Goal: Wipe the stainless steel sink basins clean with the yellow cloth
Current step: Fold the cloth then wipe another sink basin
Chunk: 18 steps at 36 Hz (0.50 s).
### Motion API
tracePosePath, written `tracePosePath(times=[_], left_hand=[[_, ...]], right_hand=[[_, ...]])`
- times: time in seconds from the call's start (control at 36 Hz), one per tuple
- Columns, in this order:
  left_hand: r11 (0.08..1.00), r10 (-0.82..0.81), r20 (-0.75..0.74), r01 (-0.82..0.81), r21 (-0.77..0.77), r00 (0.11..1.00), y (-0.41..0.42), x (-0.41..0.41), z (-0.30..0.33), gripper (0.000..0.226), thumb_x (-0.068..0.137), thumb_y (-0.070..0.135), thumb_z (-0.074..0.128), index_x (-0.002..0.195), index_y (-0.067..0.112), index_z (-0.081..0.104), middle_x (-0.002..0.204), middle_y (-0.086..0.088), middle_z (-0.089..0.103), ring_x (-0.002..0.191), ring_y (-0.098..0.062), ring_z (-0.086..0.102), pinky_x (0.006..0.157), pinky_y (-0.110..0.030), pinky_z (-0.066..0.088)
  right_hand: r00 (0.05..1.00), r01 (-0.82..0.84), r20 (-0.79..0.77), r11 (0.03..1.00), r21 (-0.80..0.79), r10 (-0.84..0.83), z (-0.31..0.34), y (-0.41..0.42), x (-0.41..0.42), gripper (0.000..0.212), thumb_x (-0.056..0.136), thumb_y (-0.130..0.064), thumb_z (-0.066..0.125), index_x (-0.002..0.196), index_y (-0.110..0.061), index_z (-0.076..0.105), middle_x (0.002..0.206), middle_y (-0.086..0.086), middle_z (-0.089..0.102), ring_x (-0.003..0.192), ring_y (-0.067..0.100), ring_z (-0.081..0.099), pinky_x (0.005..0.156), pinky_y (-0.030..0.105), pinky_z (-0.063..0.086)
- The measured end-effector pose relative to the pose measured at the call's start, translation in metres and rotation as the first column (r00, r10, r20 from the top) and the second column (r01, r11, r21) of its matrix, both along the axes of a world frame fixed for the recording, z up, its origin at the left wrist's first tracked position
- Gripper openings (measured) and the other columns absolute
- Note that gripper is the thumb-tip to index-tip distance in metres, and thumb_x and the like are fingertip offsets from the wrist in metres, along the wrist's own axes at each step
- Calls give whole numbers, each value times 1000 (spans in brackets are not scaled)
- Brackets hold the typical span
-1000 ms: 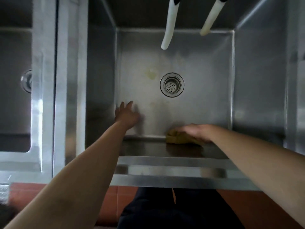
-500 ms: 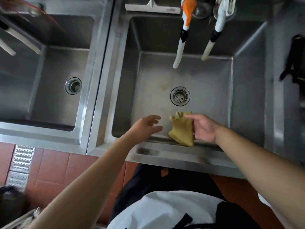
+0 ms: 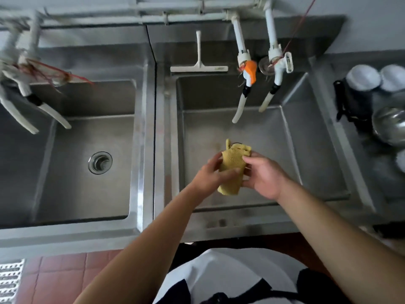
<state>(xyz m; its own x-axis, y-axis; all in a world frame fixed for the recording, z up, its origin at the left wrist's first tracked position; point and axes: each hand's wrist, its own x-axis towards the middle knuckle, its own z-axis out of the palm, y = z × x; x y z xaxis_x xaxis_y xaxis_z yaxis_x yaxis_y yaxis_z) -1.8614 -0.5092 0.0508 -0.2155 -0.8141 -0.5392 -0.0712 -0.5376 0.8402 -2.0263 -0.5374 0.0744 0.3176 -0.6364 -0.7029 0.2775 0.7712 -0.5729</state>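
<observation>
Both hands hold the yellow cloth [image 3: 231, 166] in the air above the right basin [image 3: 317, 150], its long axis running near to far: left hand [image 3: 210, 174] pinching its left edge, right hand [image 3: 264, 177] gripping its right edge, equally close.
</observation>
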Motion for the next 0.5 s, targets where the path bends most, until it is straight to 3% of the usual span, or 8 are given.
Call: tracePosePath(times=[0.08, 0.19, 0.31, 0.36, 0.42, 0.5], left_hand=[[997, -56, -229, 68, 42, 972, -8, 17, 13, 49, 87, 22, 73, 133, 27, 55, 125, -5, 66, 116, -27, 63, 102, -45, 50], [990, -50, -339, 91, 107, 940, -15, 28, 18, 54, 86, 12, 72, 136, 23, 54, 129, -10, 64, 120, -34, 59, 95, -45, 51], [995, -11, -262, 36, 92, 965, -15, 22, 26, 54, 88, 1, 68, 137, 20, 53, 126, -8, 64, 114, -31, 61, 89, -44, 56], [998, -15, -217, 28, 59, 976, -16, 22, 30, 56, 88, -1, 67, 139, 19, 52, 126, -7, 62, 112, -29, 61, 87, -41, 58], [996, -81, -136, 84, 15, 987, -19, 25, 37, 57, 88, 0, 68, 137, 25, 52, 128, -4, 60, 116, -29, 59, 94, -48, 55], [949, -286, 45, 289, -123, 957, -23, 30, 54, 63, 86, -5, 66, 134, 34, 55, 126, -1, 61, 114, -24, 59, 100, -49, 51]], right_hand=[[997, -32, 74, 996, -81, 38, 19, 5, 8, 37, 103, -15, 39, 136, -18, 55, 129, 12, 63, 115, 29, 61, 83, 51, 56], [956, -19, -290, 982, -190, -38, 29, 8, 6, 31, 104, -15, 41, 123, -26, 63, 125, 8, 64, 114, 29, 61, 86, 53, 55], [835, -8, -528, 956, -294, -155, 29, 18, 0, 29, 100, -4, 48, 101, -24, 68, 103, 8, 65, 91, 24, 62, 75, 46, 61], [811, 17, -556, 958, -287, -181, 26, 23, -6, 25, 96, -2, 54, 107, -20, 67, 104, 9, 61, 92, 22, 60, 74, 46, 61], [789, -34, -596, 959, -282, -147, 23, 25, -15, 44, 91, -5, 62, 128, -27, 58, 123, 6, 56, 106, 21, 59, 85, 47, 58], [831, -256, -555, 915, -312, 43, 32, 25, -28, 86, 81, -18, 78, 148, -43, 30, 142, -8, 38, 129, 16, 41, 109, 45, 39]])
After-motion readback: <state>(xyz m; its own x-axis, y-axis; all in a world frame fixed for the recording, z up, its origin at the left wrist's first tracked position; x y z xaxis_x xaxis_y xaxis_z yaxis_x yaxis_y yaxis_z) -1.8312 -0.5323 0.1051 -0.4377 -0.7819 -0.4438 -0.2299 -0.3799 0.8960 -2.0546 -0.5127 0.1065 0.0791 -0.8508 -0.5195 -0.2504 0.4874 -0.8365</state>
